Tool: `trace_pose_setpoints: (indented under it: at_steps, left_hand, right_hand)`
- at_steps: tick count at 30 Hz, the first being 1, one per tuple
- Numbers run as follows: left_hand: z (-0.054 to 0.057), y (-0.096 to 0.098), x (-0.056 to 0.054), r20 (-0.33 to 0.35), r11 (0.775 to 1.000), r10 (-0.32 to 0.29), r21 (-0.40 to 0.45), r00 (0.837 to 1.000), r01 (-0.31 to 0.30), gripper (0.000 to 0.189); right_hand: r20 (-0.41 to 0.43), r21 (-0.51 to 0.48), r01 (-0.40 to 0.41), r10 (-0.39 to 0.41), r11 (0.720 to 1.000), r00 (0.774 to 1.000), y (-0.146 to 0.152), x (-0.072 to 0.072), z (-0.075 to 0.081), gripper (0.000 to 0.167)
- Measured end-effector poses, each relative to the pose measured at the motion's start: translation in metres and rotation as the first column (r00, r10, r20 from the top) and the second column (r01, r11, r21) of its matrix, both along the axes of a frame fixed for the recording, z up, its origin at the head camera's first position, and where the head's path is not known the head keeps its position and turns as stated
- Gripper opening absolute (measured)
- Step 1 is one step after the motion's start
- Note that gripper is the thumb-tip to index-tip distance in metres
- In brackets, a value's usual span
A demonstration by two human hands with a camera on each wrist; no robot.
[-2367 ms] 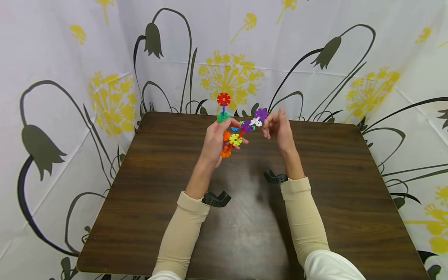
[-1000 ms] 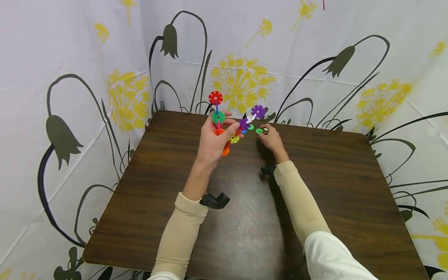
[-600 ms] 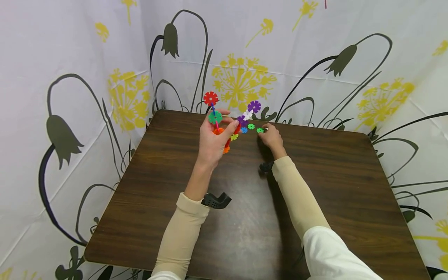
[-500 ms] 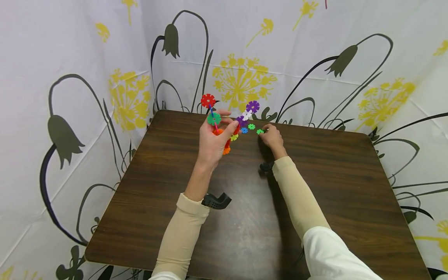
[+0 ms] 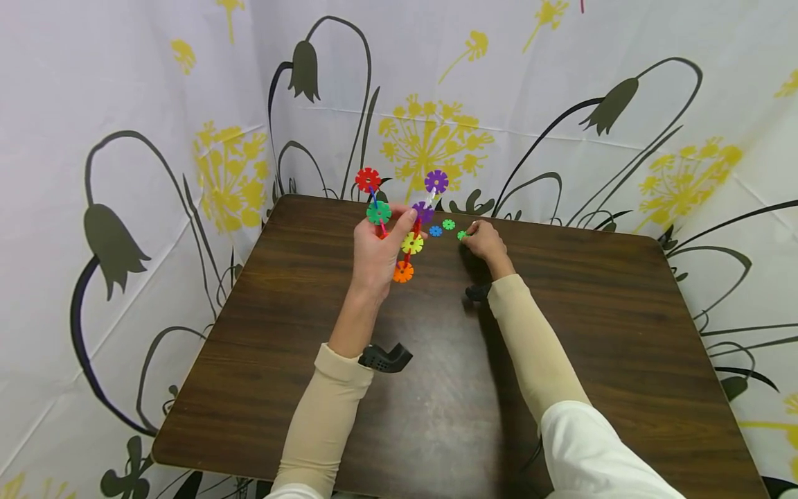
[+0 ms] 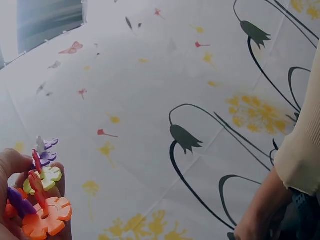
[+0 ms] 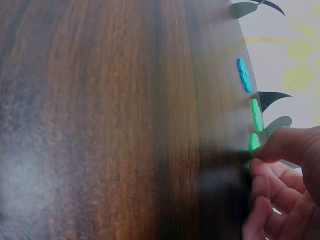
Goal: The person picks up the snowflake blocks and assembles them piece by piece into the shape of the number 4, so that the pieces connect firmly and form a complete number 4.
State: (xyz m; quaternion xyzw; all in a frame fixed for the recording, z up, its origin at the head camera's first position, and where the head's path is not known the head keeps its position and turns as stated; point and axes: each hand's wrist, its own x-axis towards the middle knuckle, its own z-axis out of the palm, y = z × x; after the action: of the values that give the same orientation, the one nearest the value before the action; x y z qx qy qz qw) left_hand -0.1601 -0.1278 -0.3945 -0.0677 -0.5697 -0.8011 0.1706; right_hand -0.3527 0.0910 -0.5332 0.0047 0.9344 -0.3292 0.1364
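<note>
My left hand (image 5: 372, 255) grips a chain of interlocking notched plastic discs, raised over the back of the table. A red disc (image 5: 368, 179) tops one branch above a teal disc (image 5: 378, 212). The other branch runs from an orange disc (image 5: 403, 271) through a yellow disc (image 5: 412, 243) to purple discs, the upper purple disc (image 5: 436, 181) highest. In the left wrist view the orange disc (image 6: 47, 218) faces the camera. At the table's back edge my right hand (image 5: 486, 241) pinches a green disc (image 7: 254, 141) between thumb and index finger, which partly cover it.
Another green disc (image 5: 448, 224) and a blue disc (image 5: 435, 231) lie on the brown wooden table (image 5: 299, 333) near its back edge, left of the right hand. A white flower-printed curtain (image 5: 349, 62) hangs behind and beside the table.
The right hand has come down from beside the chain to the green disc at the table's back. The left hand has turned the chain, swinging its red and purple ends left.
</note>
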Motion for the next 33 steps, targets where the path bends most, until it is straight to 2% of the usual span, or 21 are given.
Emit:
trace_pose_setpoints:
  at_steps: [7, 12, 16, 21, 23, 25, 26, 30, 31, 33]
  left_hand:
    - [0.001, 0.0, 0.001, 0.03, 1.0, -0.002, 0.027, 1.0, 0.001, 0.012]
    - [0.001, 0.0, 0.0, 0.028, 1.0, -0.004, 0.028, 1.0, 0.003, 0.017]
    - [0.0, -0.001, 0.0, 0.03, 1.0, -0.002, 0.015, 1.0, 0.001, 0.022]
    - [0.0, -0.001, 0.0, 0.037, 1.0, -0.007, 0.012, 0.999, 0.007, 0.018]
    - [0.0, -0.002, -0.001, 0.04, 1.0, -0.007, 0.013, 0.999, 0.007, 0.016]
    - [-0.001, -0.002, -0.001, 0.044, 1.0, -0.005, 0.008, 0.999, 0.004, 0.016]
    - [-0.001, -0.003, -0.001, 0.047, 1.0, -0.003, 0.006, 0.999, 0.003, 0.016]
    - [-0.002, -0.004, 0.0, 0.066, 1.0, 0.002, -0.007, 0.998, -0.001, 0.016]
    - [-0.002, -0.004, 0.0, 0.072, 1.0, 0.001, -0.01, 0.997, 0.0, 0.017]
    - [-0.001, -0.004, 0.0, 0.076, 1.0, -0.003, -0.012, 0.997, 0.004, 0.017]
  right_hand:
    - [-0.001, -0.014, -0.03, 0.03, 0.999, 1.0, 0.0, 0.001, -0.001, 0.043]
    - [0.013, 0.003, -0.048, 0.048, 0.999, 0.999, 0.001, 0.0, 0.001, 0.04]
    - [0.016, 0.09, -0.088, 0.087, 0.992, 0.996, 0.002, -0.006, 0.0, 0.043]
    - [-0.001, 0.257, -0.142, 0.148, 0.956, 0.989, -0.004, -0.008, 0.003, 0.048]
    - [-0.005, 0.285, -0.151, 0.159, 0.947, 0.987, -0.008, -0.006, 0.007, 0.046]
    - [-0.007, 0.297, -0.165, 0.175, 0.94, 0.984, -0.007, -0.012, 0.002, 0.046]
    - [-0.009, 0.297, -0.179, 0.19, 0.938, 0.982, -0.004, -0.017, -0.002, 0.046]
    - [0.02, 0.219, -0.227, 0.228, 0.949, 0.974, 0.0, -0.018, -0.002, 0.047]
    - [0.033, 0.185, -0.236, 0.234, 0.954, 0.972, 0.001, -0.018, 0.0, 0.048]
    - [0.073, 0.106, -0.256, 0.249, 0.961, 0.966, 0.001, -0.009, 0.013, 0.051]
